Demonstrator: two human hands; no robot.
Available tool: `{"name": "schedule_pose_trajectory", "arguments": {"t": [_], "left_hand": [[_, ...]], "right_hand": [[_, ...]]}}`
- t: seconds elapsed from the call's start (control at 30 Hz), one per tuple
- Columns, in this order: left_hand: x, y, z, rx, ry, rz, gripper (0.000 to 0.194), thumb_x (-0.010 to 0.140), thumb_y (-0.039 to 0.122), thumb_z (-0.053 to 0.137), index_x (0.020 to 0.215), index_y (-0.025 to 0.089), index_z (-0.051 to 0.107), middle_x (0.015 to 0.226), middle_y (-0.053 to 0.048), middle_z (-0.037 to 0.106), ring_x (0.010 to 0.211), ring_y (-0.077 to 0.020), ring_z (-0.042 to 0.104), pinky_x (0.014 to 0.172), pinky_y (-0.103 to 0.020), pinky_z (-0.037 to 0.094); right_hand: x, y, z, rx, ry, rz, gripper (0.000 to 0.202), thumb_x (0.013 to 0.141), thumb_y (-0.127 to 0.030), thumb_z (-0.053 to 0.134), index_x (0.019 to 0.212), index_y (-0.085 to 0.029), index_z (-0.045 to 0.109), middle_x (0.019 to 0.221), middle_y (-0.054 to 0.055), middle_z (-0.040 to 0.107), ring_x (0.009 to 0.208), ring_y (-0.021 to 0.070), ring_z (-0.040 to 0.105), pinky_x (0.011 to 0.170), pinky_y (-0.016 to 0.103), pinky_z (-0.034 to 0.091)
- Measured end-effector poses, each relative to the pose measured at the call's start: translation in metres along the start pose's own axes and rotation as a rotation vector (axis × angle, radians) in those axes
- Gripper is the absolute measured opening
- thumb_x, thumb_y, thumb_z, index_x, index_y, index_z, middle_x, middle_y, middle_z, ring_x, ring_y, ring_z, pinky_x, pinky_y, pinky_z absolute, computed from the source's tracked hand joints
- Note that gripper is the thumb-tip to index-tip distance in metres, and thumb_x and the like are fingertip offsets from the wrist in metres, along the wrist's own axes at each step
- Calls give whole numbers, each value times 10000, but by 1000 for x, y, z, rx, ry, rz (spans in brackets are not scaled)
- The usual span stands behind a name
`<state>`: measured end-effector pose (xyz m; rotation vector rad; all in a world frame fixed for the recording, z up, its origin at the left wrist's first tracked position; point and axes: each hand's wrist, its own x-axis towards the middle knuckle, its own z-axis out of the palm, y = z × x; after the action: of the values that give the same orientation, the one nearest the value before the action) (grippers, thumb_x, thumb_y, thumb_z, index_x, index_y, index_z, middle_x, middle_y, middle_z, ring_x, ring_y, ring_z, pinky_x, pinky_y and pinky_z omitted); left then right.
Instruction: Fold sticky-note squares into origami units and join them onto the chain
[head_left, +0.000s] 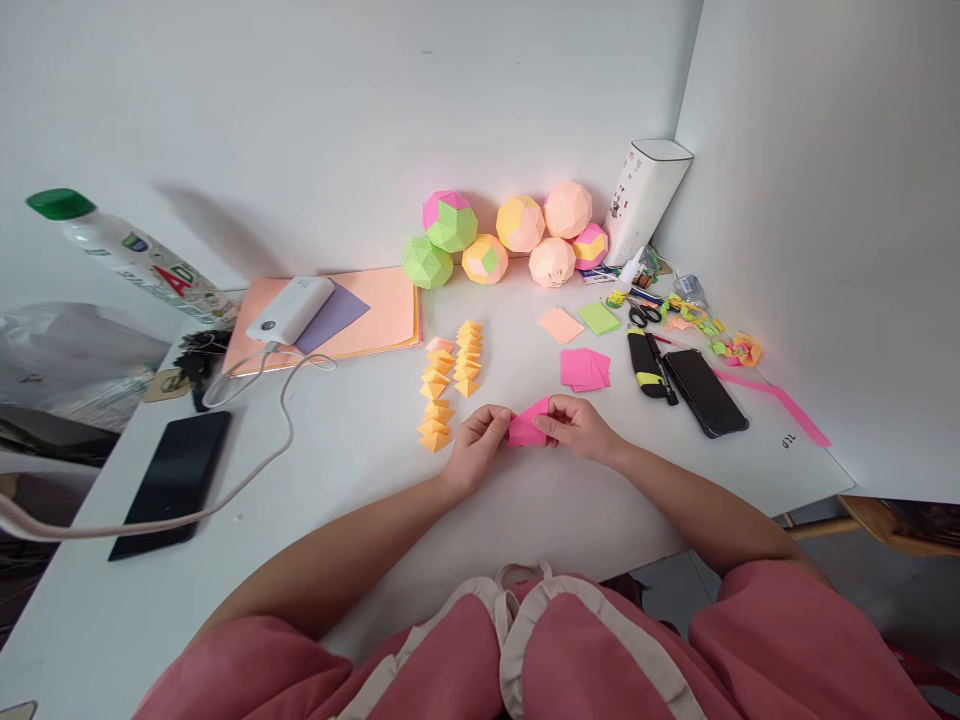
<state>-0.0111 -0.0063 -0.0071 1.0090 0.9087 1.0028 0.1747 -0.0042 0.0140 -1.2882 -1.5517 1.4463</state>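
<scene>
The left arm (330,550) and the right arm (697,495) extend from the near side toward the middle, with bare forearms. The left hand (480,440) and the right hand (581,428) are close together, facing each other, each with thumb and fingers in a pinch.

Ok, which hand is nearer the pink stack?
Right. The right hand is just on the near side of the pink stack; the left hand is farther off, to its near left.
</scene>
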Motion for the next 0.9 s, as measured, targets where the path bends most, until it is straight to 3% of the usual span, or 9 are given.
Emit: {"name": "schedule_pose_trajectory", "arguments": {"t": [0.33,0.5,0.63,0.83,0.9], "left_hand": [[3,2,-1,-132,-24,-9,205,711,326,691,820,184,591,810,7,579,727,-99,526,696,-235,425],[0,4,-3,-103,-218,-44,217,733,280,684,928,203,632,784,1,585,720,-105,538,681,-251,439],[0,4,-3,-62,-339,-14,228,732,284,686,944,205,655,858,-19,599,787,-129,559,721,-274,451],[2,0,-1,-33,-191,4,336,717,326,696,1015,203,601,922,-44,601,820,-143,559,744,-290,471],[1,-1,-1,-20,-195,24,350,733,328,680,1041,204,569,937,-46,588,837,-144,557,749,-289,471]], "right_hand": [[0,-2,-1,-26,-49,14,232,745,-373,633,716,-156,557,619,-8,572,549,103,530,528,232,433],[0,-1,-3,-41,-137,25,236,748,-350,610,646,-157,519,564,-47,448,507,76,413,472,213,324],[2,2,-6,-33,-242,48,246,756,-351,596,634,-157,506,573,-51,423,511,72,379,488,218,316],[5,3,-8,-3,-164,-23,263,749,-392,623,670,-154,546,640,-27,483,580,93,453,558,236,391],[5,4,-8,30,-147,-18,266,751,-402,624,682,-152,560,663,-16,512,609,102,488,591,246,415]]}}
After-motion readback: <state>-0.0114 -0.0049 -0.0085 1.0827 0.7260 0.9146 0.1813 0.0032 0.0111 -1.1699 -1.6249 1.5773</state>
